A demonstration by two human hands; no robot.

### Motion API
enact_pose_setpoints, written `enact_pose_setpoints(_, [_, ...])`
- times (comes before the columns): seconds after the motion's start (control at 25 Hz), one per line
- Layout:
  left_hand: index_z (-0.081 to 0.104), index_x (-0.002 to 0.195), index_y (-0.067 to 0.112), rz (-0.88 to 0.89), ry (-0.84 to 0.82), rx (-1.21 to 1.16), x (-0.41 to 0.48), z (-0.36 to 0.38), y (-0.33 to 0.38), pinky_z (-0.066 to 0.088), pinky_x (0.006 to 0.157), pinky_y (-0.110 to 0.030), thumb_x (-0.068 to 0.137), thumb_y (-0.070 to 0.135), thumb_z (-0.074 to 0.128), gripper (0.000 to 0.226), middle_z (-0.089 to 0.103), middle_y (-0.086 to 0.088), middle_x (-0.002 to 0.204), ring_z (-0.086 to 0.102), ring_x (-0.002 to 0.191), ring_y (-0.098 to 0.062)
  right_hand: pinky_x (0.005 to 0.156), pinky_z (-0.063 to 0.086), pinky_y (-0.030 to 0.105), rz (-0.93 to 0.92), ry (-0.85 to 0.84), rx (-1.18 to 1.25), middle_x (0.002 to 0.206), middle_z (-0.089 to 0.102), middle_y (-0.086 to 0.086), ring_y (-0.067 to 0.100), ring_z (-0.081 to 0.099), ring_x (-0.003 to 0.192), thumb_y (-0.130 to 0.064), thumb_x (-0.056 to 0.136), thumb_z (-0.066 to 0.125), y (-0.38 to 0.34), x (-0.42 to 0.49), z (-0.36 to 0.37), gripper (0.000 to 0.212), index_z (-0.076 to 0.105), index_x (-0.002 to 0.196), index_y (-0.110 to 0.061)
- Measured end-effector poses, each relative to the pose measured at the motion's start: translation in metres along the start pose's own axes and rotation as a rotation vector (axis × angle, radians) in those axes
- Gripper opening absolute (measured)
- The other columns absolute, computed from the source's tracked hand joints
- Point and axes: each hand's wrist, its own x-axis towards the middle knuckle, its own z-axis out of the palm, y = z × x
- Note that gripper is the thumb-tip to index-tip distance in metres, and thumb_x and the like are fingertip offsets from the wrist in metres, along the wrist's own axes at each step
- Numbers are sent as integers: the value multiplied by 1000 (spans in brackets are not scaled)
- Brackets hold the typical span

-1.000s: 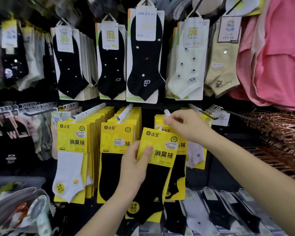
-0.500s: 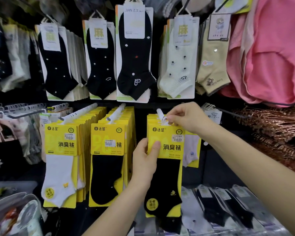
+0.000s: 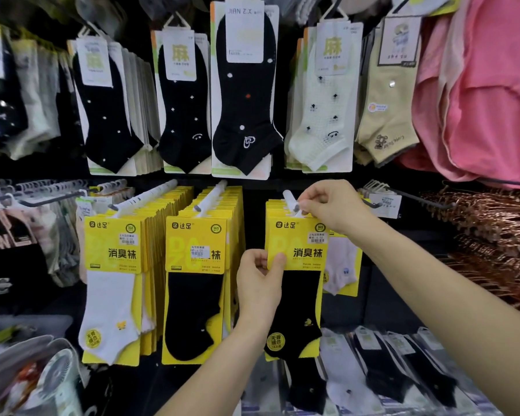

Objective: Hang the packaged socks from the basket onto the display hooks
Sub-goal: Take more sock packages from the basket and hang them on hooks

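Three white display hooks [image 3: 212, 195] side by side, each loaded with yellow-carded sock packs [image 3: 192, 235].

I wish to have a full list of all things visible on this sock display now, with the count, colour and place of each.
held sock pack: one, black sock on yellow card, front of the right peg.
yellow-card stacks: three, white socks left, black middle and right, middle row.
display pegs: three, white, above the stacks.
upper sock packs: five fronts, three black, one cream, one beige, top row.
pink garments: several, pink, top right.
hangers: many, copper, right side.
wrapped socks: several, black and white, bottom right.
left hand: one, pinches the held sock pack's left edge.
right hand: one, pinches its top at the peg.
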Motion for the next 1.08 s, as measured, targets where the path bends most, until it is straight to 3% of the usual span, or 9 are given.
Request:
enact_pose_setpoints(0.2, [49,97,22,-20,3,61,3,-1,-1,52,79,-31,82,22,68,24,59,-3,104,58,87,-14,70,47,25,21,25,40,69,63,-9,7,59,68,-17,85,66,5,-3,7,18,62,71,-27])
enact_pose_setpoints(0.28, [46,116,20,56,-23,71,4,0,6,47,92,-31,83,26,67,40,54,1,118,54,106,-14,77,43,27,-20,119,-30,92,62,-5,13,56,88,-25,85,65,16,-13,11,9,64,93,-27])
enact_pose_setpoints(0.36, [40,132,21,125,-85,35,12,5,20,38,99,-26,87,35,62,52,45,10,127,45,118,-7,96,39,31,-3,154,-35,123,51,-1,16,47,113,-31,86,63,31,-31,22,44,50,127,-21])
enact_pose_setpoints(0.44, [34,140,22,115,-156,2,23,13,35,32,101,-24,92,41,52,55,38,16,126,37,119,-2,101,35,23,68,106,122,130,44,-8,13,43,124,-32,89,59,40,-47,37,58,34,139,-18])
enact_pose_setpoints(0.52, [38,135,29,101,-225,-41,28,20,36,34,100,-24,96,37,44,41,43,19,124,43,114,1,81,37,1,116,49,321,116,51,-16,5,53,109,-28,94,52,48,-53,50,39,38,130,-23])
enact_pose_setpoints(0.6, [41,132,28,122,-250,-51,25,20,20,38,104,-31,98,32,40,34,52,10,128,49,117,-5,66,38,-3,140,33,416,108,56,-12,-4,54,98,-25,97,47,57,-49,58,28,42,124,-22])
enact_pose_setpoints(0.8, [28,146,17,98,-278,-16,33,21,-13,34,111,-40,99,34,36,51,45,-2,143,43,131,-15,67,44,2,124,12,586,107,61,-14,-14,57,89,-23,94,52,69,-31,68,31,46,125,-23])
enact_pose_setpoints(0.92, [36,142,19,118,-286,-37,48,26,-16,38,105,-31,100,32,35,43,52,3,135,49,124,-12,71,45,2,116,3,608,105,63,-17,-17,58,88,-20,92,55,73,-16,72,27,47,116,-31])
enact_pose_setpoints(1.08, [42,137,19,140,-292,-46,64,34,-23,41,100,-30,99,33,35,41,56,3,129,52,119,-11,72,45,4,94,29,555,106,61,-15,-13,56,91,-20,92,56,79,0,76,35,45,125,-23])
